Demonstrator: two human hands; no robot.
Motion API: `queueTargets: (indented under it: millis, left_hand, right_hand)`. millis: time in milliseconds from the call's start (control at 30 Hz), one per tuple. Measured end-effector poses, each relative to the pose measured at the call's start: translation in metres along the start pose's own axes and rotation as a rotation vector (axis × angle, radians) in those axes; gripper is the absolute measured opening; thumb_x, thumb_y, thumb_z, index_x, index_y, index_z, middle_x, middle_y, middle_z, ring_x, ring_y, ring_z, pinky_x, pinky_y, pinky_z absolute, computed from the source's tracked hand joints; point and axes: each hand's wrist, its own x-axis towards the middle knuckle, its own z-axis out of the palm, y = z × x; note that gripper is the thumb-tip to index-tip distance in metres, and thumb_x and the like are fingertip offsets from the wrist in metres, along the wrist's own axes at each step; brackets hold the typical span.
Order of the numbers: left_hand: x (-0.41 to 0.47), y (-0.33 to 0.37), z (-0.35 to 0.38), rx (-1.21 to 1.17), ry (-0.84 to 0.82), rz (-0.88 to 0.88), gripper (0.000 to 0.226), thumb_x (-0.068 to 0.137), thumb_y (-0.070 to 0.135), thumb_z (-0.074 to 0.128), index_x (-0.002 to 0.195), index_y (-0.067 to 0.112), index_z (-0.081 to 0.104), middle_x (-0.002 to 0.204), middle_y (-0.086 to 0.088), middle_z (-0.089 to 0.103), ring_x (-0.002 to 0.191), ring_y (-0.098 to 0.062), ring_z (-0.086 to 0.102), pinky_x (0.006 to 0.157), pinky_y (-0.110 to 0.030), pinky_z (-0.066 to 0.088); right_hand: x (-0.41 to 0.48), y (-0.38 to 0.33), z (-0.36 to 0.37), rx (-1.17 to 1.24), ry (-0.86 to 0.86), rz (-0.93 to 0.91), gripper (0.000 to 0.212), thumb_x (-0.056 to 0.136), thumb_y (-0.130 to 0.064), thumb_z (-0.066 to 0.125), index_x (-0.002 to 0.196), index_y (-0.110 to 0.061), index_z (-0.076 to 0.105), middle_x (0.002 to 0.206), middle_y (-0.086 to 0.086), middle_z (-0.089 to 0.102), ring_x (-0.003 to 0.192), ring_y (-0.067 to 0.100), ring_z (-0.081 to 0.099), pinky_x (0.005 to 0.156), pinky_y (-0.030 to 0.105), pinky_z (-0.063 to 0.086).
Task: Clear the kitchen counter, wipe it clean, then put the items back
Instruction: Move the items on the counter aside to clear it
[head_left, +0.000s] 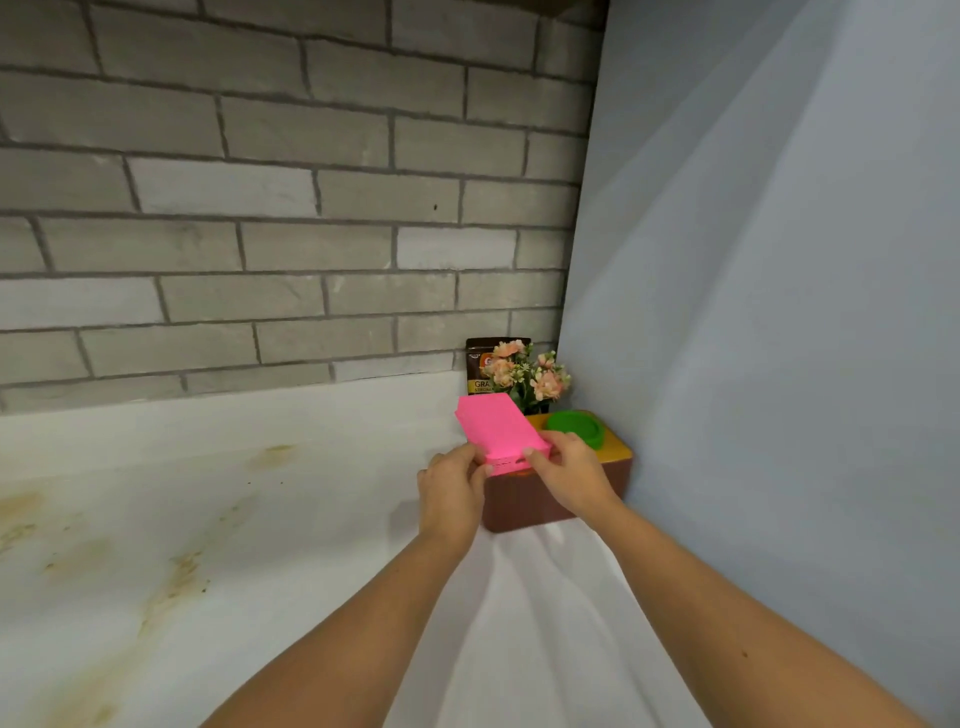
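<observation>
The pink pack lay atop the brown box in the right corner of the worktop. Its long axis ran away from the person, and its far end was tipped up. Both hands met at its near end: the left hand pinched the left corner and the right hand the right, fingers curled onto it.

On tabletop, far-right corner: box w/ pad over left end, lid on right; behind: flowers, pouch.
</observation>
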Motion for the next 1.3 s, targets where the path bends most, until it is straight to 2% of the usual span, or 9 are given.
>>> queueTargets:
  millis: [233, 367, 500, 733, 933, 1167, 1300]
  left_hand:
    - [0.008, 0.007, 0.027, 0.024, -0.023, -0.005, 0.016, 0.087, 0.015, 0.062, 0.102, 0.011, 0.067, 0.095, -0.007, 0.069, 0.092, -0.025, 0.059, 0.086, -0.037, 0.044]
    - [0.011, 0.005, 0.033, 0.030, -0.029, -0.021, 0.017, 0.088, 0.017, 0.062, 0.103, 0.011, 0.067, 0.096, -0.009, 0.068, 0.092, -0.023, 0.058, 0.081, -0.031, 0.044]
    - [0.012, 0.005, 0.035, 0.033, -0.031, -0.022, 0.020, 0.087, 0.017, 0.062, 0.106, 0.011, 0.068, 0.099, -0.009, 0.067, 0.093, -0.021, 0.057, 0.079, -0.027, 0.043]
    - [0.012, -0.001, 0.027, 0.030, -0.053, 0.015, 0.022, 0.091, 0.020, 0.058, 0.108, 0.010, 0.067, 0.107, -0.007, 0.065, 0.098, -0.020, 0.056, 0.083, -0.029, 0.046]
    - [0.010, -0.010, 0.007, 0.002, -0.014, 0.001, 0.022, 0.093, 0.020, 0.053, 0.106, 0.009, 0.067, 0.107, -0.007, 0.062, 0.098, -0.020, 0.056, 0.082, -0.027, 0.045]
    - [0.007, -0.029, -0.040, 0.008, 0.095, -0.040, 0.022, 0.095, 0.020, 0.050, 0.102, 0.009, 0.067, 0.103, -0.006, 0.061, 0.093, -0.020, 0.057, 0.080, -0.026, 0.045]
    - [0.003, -0.046, -0.078, 0.031, 0.161, -0.088, 0.024, 0.096, 0.020, 0.046, 0.101, 0.008, 0.067, 0.099, -0.006, 0.061, 0.089, -0.019, 0.056, 0.073, -0.021, 0.037]
  right_hand:
    - [0.013, 0.024, -0.007, -0.042, -0.016, 0.021, 0.038, 0.093, -0.026, 0.054, 0.123, -0.003, 0.057, 0.111, 0.017, 0.056, 0.100, 0.028, 0.055, 0.082, 0.028, 0.041]
    - [0.018, 0.030, -0.007, -0.062, -0.023, 0.020, 0.039, 0.093, -0.026, 0.054, 0.125, -0.003, 0.056, 0.110, 0.016, 0.054, 0.100, 0.027, 0.053, 0.080, 0.027, 0.038]
    - [0.021, 0.032, -0.006, -0.096, -0.030, 0.021, 0.044, 0.093, -0.028, 0.054, 0.129, -0.004, 0.052, 0.117, 0.016, 0.053, 0.108, 0.028, 0.051, 0.091, 0.032, 0.040]
    - [0.020, 0.025, -0.011, -0.185, 0.038, 0.031, 0.047, 0.094, -0.037, 0.051, 0.134, -0.012, 0.050, 0.130, 0.012, 0.046, 0.123, 0.029, 0.040, 0.104, 0.037, 0.035]
    - [0.016, -0.006, -0.012, -0.161, 0.141, -0.075, 0.040, 0.094, -0.035, 0.051, 0.128, -0.014, 0.055, 0.127, 0.009, 0.048, 0.118, 0.025, 0.039, 0.096, 0.033, 0.036]
    - [0.012, -0.055, 0.013, -0.058, 0.101, -0.226, 0.034, 0.093, -0.029, 0.053, 0.122, -0.012, 0.058, 0.124, 0.009, 0.051, 0.119, 0.024, 0.039, 0.094, 0.030, 0.034]
    - [0.006, -0.083, 0.041, 0.015, 0.044, -0.289, 0.033, 0.092, -0.028, 0.055, 0.119, -0.011, 0.061, 0.120, 0.009, 0.054, 0.115, 0.024, 0.043, 0.088, 0.027, 0.034]
